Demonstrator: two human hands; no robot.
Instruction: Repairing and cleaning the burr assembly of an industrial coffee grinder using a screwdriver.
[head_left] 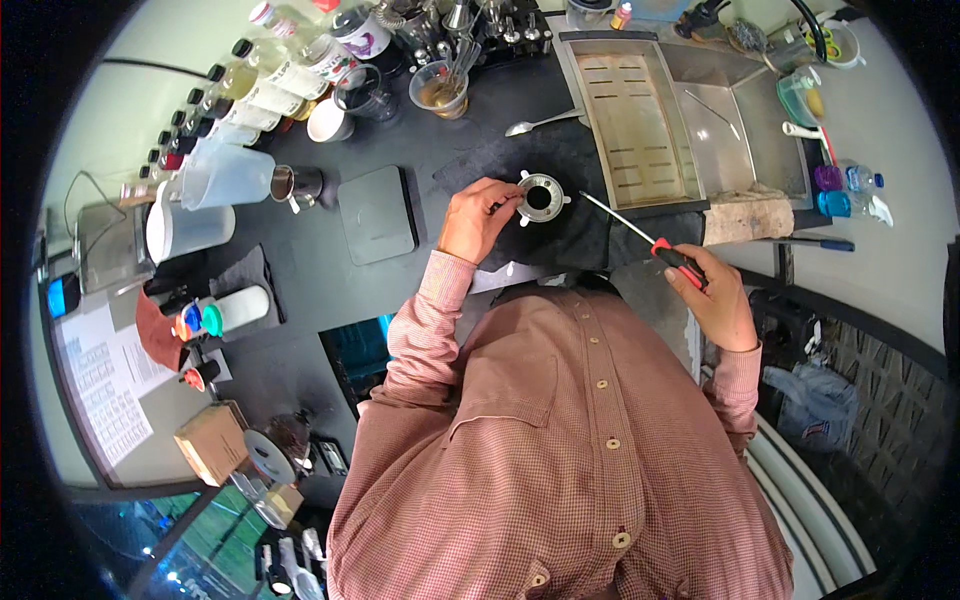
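Note:
A round, light-grey metal ring (556,208) with small tabs on its rim and a dark hole in its centre lies on a black cloth (575,240) in front of me. My left hand (480,218) is closed at the ring's left edge, thumb and fingertips pinched against it. To the right, my right hand (716,298) grips a screwdriver (664,250) by its red and black handle. The screwdriver's thin metal shaft slants up and left, its tip a little to the right of the ring and apart from it.
A slotted steel drip tray (630,130) adjoins a sink (770,120) at the right. Above the cloth lies a spoon (540,123). Leftward are a flat black square device (377,215), a metal pitcher (298,186), a white cup (330,121) and several bottles (265,88).

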